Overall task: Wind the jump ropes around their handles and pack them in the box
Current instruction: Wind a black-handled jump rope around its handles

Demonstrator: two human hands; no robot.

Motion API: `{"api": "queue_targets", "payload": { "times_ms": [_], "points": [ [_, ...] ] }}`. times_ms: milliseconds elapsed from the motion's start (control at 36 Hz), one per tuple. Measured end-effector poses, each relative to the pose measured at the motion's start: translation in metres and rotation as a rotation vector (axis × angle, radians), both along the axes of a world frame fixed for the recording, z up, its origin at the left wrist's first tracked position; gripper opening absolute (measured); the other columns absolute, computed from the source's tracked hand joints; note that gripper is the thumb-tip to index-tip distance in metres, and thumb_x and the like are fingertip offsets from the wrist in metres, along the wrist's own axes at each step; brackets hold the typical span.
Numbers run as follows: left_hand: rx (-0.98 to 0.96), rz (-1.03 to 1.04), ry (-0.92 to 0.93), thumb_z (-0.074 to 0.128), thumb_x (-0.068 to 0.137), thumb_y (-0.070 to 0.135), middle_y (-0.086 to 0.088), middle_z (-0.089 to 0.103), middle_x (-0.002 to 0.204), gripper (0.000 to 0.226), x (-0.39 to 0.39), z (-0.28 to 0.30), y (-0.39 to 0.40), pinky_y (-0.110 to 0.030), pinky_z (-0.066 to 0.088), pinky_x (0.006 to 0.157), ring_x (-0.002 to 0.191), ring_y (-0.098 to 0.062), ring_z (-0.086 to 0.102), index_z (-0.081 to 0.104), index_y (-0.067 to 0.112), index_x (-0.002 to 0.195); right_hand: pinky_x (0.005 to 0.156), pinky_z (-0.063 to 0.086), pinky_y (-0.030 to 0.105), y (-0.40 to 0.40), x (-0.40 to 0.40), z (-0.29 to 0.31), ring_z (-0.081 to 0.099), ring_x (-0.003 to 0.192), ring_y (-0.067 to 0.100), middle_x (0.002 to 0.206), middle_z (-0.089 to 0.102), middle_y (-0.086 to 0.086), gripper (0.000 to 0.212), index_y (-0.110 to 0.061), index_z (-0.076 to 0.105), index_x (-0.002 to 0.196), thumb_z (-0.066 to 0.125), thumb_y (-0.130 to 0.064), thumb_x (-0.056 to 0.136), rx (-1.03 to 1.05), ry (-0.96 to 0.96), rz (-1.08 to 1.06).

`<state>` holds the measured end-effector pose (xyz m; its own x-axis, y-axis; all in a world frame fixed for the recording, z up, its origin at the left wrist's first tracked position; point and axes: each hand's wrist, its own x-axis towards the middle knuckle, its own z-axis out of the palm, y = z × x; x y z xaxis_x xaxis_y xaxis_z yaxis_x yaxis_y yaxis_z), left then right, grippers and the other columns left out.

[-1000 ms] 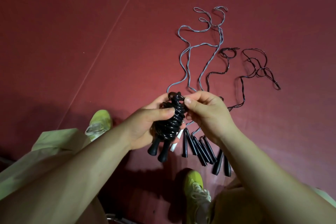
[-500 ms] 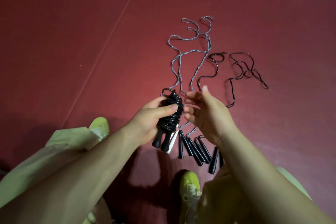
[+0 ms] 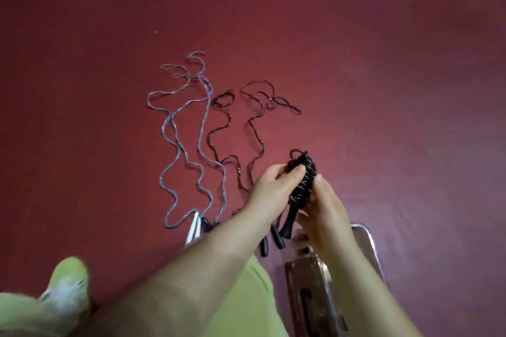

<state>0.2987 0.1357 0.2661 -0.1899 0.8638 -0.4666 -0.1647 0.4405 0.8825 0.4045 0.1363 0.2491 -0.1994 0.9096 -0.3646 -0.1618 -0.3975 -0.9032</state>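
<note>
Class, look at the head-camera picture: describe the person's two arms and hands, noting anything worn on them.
Both forearms are bare, with no sleeves visible. The left hand and right hand wear no gloves; no rings, watch or bracelets show. Fingernails look short and unpainted.

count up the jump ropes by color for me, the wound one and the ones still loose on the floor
Black rope, wound, held by left hand and right hand: 1
Black ropes, loose on the floor: 2
Grey ropes, loose: 2
Total: 5
</note>
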Motion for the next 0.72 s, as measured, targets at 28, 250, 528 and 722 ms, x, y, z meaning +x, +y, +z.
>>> {"api": "queue_targets", "payload": {
  "times_ms": [28, 250, 528, 722],
  "points": [
    [-0.025, -0.074, 0.051, 0.062, 0.090, 0.040, 0.005, 0.069, 0.107, 0.024, 0.016, -0.007, 0.003, -0.034, 0.048, 0.098, 0.104, -0.014, 0.064, 0.063, 0.024, 0.108, 0.075, 0.051, 0.036, 0.000, 0.016, -0.011, 0.068, 0.103, 0.022, 0.115, 0.071, 0.007, 0.046, -0.019, 0.062, 0.121, 0.051, -0.050, 0.088, -0.026, 0.000, -0.044],
    [-0.140, -0.694, 0.484, 0.025, 0.062, 0.076, 0.011, 0.062, 0.124, 0.071, 0.114, -0.071, 0.023, -0.044, 0.038, 0.106, 0.124, -0.020, 0.049, 0.055, 0.047, 0.120, 0.072, 0.055, 0.037, -0.015, 0.119, -0.080, 0.069, 0.102, 0.028, 0.114, 0.070, 0.014, 0.032, -0.012, 0.061, 0.122, 0.051, -0.031, 0.098, -0.231, 0.064, -0.321],
    [-0.393, -1.085, 0.693, 0.039, 0.093, 0.060, -0.007, 0.033, 0.154, 0.062, 0.140, -0.140, 0.021, -0.035, 0.020, 0.115, 0.144, -0.026, 0.022, 0.031, 0.033, 0.149, 0.088, 0.053, 0.053, -0.015, 0.184, -0.215, 0.066, 0.082, 0.032, 0.088, 0.067, 0.015, 0.035, -0.003, 0.061, 0.094, 0.065, -0.038, 0.091, -0.597, -0.139, -0.772],
    [-0.401, -1.035, 0.651, 0.047, 0.089, 0.061, -0.003, 0.041, 0.149, 0.062, 0.126, -0.160, 0.024, -0.035, 0.029, 0.113, 0.139, -0.021, 0.033, 0.039, 0.032, 0.144, 0.064, 0.055, 0.037, -0.004, 0.184, -0.271, 0.067, 0.081, 0.028, 0.099, 0.066, 0.016, 0.043, -0.004, 0.053, 0.115, 0.067, -0.035, 0.090, -0.749, -0.135, -0.759]
  ]
}}
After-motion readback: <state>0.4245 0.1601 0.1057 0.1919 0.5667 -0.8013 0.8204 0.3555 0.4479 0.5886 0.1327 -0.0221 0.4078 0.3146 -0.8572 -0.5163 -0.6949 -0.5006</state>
